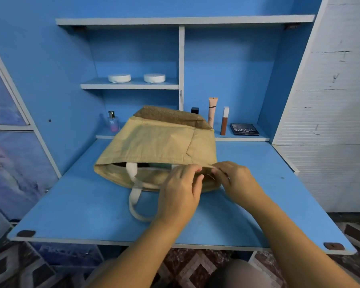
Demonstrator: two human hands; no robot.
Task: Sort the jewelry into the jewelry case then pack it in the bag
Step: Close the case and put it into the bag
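Note:
A tan jute bag (154,142) lies on its side on the blue desk (81,208), its mouth facing me. Something greenish (161,164), partly hidden, shows inside the mouth; I cannot tell whether it is the jewelry case. A white cloth handle (134,196) loops out onto the desk. My left hand (180,192) and my right hand (235,177) meet at the right end of the bag's mouth, both pinching its rim there, with a small dark piece between the fingertips. No loose jewelry is in view.
Behind the bag on a low ledge stand a perfume bottle (113,121), a beige tube (212,111), a brown tube (224,121) and a dark palette (244,129). Two white round tins (119,78) sit on a shelf above. A white cabinet (330,111) flanks the right.

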